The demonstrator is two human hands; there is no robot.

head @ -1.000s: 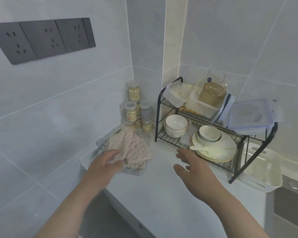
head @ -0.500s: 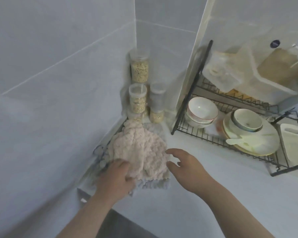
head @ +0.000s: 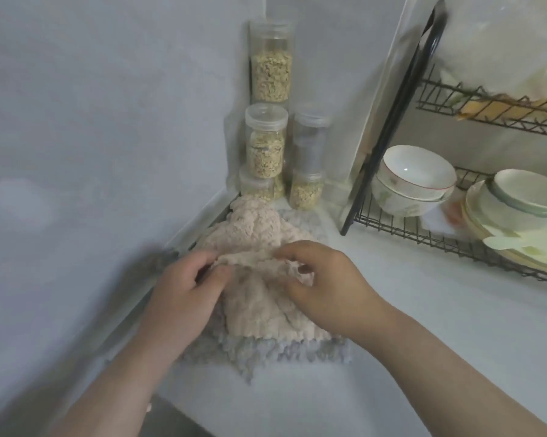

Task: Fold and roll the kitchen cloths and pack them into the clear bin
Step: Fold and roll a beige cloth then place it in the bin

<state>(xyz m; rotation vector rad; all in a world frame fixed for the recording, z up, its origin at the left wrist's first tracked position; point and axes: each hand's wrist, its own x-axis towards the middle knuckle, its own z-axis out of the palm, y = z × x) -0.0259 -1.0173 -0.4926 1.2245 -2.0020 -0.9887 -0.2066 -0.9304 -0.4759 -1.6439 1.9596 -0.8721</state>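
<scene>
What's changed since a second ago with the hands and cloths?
Both hands moved forward onto the pile. The left hand and right hand, open and reaching before, now pinch the pink cloth and bunch it up. The grey cloth underneath, the jars and the dish rack stayed put.

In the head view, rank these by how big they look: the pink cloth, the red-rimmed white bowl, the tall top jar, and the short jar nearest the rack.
1. pink cloth, though it is also nearest the camera
2. white bowl and tall jar, about alike
3. short jar
</scene>
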